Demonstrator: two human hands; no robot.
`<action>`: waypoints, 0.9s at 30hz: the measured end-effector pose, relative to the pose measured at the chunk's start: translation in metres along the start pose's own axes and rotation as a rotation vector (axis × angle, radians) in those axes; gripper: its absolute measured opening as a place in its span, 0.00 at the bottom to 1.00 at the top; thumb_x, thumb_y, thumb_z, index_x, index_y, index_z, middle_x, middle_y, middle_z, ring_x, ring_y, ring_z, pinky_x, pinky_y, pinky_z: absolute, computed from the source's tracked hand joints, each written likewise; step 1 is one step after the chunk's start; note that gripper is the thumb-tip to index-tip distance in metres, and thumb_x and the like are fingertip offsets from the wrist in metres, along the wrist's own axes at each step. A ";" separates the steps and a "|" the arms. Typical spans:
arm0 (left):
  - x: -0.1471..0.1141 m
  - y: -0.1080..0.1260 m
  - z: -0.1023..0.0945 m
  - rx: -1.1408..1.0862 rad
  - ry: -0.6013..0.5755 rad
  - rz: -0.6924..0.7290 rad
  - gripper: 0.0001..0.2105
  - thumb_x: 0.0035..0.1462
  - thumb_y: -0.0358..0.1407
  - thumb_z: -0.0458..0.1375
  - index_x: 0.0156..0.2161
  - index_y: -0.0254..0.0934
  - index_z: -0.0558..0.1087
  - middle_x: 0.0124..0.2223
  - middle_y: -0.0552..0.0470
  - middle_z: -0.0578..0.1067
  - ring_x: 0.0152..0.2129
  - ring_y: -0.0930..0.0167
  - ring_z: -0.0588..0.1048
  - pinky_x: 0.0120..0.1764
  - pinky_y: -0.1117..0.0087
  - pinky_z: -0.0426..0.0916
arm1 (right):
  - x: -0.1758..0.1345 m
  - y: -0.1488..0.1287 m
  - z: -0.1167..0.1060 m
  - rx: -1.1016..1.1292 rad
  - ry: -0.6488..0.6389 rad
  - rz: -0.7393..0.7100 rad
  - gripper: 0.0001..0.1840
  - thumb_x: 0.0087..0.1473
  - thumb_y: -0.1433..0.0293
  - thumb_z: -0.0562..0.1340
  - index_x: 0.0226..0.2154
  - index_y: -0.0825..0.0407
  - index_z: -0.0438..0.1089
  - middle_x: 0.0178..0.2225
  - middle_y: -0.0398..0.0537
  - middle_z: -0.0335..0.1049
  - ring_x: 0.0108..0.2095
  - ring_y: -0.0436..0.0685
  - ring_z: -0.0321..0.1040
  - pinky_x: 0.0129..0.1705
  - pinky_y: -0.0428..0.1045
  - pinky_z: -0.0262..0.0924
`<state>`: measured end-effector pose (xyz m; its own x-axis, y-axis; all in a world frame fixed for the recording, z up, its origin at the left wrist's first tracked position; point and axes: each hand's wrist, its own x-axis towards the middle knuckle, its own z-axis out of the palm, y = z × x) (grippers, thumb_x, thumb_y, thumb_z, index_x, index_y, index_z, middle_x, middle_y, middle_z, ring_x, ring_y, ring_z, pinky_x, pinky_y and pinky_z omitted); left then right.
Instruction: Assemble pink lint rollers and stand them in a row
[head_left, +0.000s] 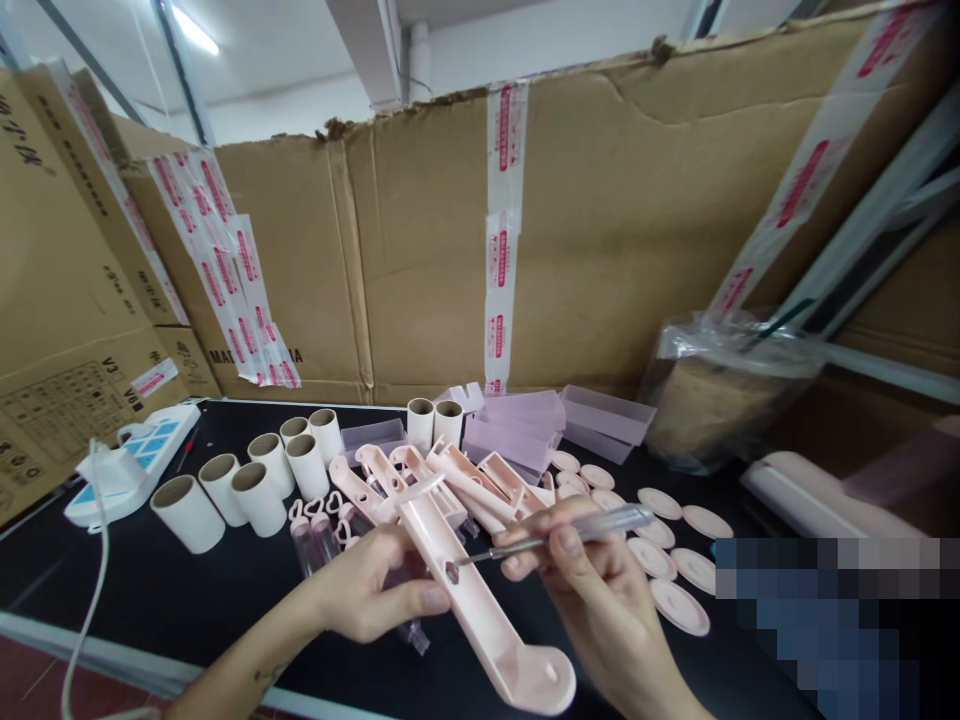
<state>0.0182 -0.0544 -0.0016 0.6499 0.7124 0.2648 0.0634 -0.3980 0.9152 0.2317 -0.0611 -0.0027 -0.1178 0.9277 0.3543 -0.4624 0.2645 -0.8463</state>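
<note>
My left hand (382, 590) is closed around a long pink plastic trough (487, 625) with a rounded end, tilted toward me. Its thumb presses on the near side of the trough. A small dark hole (451, 572) shows in the trough's floor. Pinched in my right hand (592, 575) is a slim silver-handled metal tool (570, 528), its narrow tip at or just beside the hole. I cannot tell whether the tip touches. Behind both hands lies a pile of similar pink troughs (472, 485). Clear tubes with pink loops (319, 535) lie beside my left hand.
White cardboard tubes (187, 515) stand at the left. Translucent purple sheets (517, 415) lie at the back, and pink oval discs (679, 605) on the right. A power strip (142, 465), a bagged brown container (705, 410) and a tall cardboard wall (600, 230) edge the black table (247, 600).
</note>
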 end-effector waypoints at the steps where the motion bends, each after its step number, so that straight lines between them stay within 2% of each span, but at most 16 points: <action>1: 0.000 -0.001 0.001 -0.029 0.014 -0.005 0.17 0.55 0.46 0.55 0.39 0.31 0.70 0.34 0.48 0.69 0.31 0.69 0.69 0.35 0.70 0.67 | 0.000 -0.001 0.000 -0.004 -0.012 -0.010 0.05 0.54 0.64 0.62 0.31 0.48 0.67 0.30 0.45 0.77 0.24 0.53 0.73 0.34 0.49 0.68; 6: 0.001 -0.007 0.004 -0.173 0.016 0.012 0.17 0.51 0.46 0.60 0.35 0.30 0.70 0.30 0.50 0.68 0.26 0.72 0.68 0.30 0.73 0.65 | -0.002 -0.003 0.003 0.021 -0.036 0.014 0.05 0.54 0.64 0.61 0.31 0.48 0.67 0.28 0.45 0.76 0.23 0.51 0.72 0.31 0.46 0.67; 9: 0.002 -0.003 0.004 -0.181 -0.003 -0.001 0.18 0.50 0.46 0.60 0.35 0.29 0.72 0.29 0.48 0.70 0.25 0.71 0.69 0.28 0.73 0.66 | -0.003 -0.004 0.007 0.064 -0.032 0.047 0.06 0.53 0.64 0.62 0.31 0.48 0.67 0.27 0.44 0.76 0.22 0.49 0.71 0.28 0.44 0.66; 14: 0.001 0.002 0.007 -0.191 0.012 0.036 0.18 0.50 0.45 0.61 0.38 0.29 0.75 0.30 0.46 0.73 0.24 0.71 0.70 0.26 0.74 0.66 | -0.004 -0.005 0.012 0.139 -0.054 0.051 0.06 0.53 0.65 0.63 0.30 0.48 0.66 0.28 0.44 0.76 0.22 0.50 0.71 0.29 0.47 0.68; 17: 0.000 0.000 0.009 -0.244 0.007 0.020 0.16 0.49 0.44 0.62 0.35 0.29 0.75 0.28 0.48 0.72 0.22 0.73 0.69 0.25 0.74 0.65 | -0.005 -0.005 0.012 0.143 -0.072 0.035 0.05 0.54 0.65 0.62 0.30 0.49 0.66 0.28 0.45 0.77 0.22 0.50 0.72 0.29 0.47 0.68; 22: 0.000 -0.001 0.010 -0.295 0.009 -0.050 0.18 0.47 0.44 0.64 0.38 0.30 0.75 0.26 0.51 0.70 0.21 0.74 0.67 0.25 0.75 0.65 | -0.006 -0.002 0.008 0.106 -0.105 -0.032 0.05 0.54 0.65 0.62 0.31 0.49 0.67 0.29 0.46 0.77 0.22 0.49 0.72 0.28 0.45 0.67; 27: 0.003 -0.005 0.009 -0.290 0.009 -0.039 0.19 0.45 0.46 0.64 0.33 0.29 0.75 0.25 0.52 0.69 0.22 0.74 0.67 0.26 0.74 0.66 | -0.007 -0.001 0.007 0.081 -0.131 -0.075 0.04 0.54 0.66 0.62 0.32 0.48 0.67 0.31 0.46 0.78 0.23 0.51 0.74 0.30 0.47 0.69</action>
<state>0.0265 -0.0559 -0.0083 0.6443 0.7295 0.2296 -0.1319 -0.1897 0.9729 0.2262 -0.0696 -0.0016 -0.1914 0.8624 0.4687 -0.5431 0.3047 -0.7824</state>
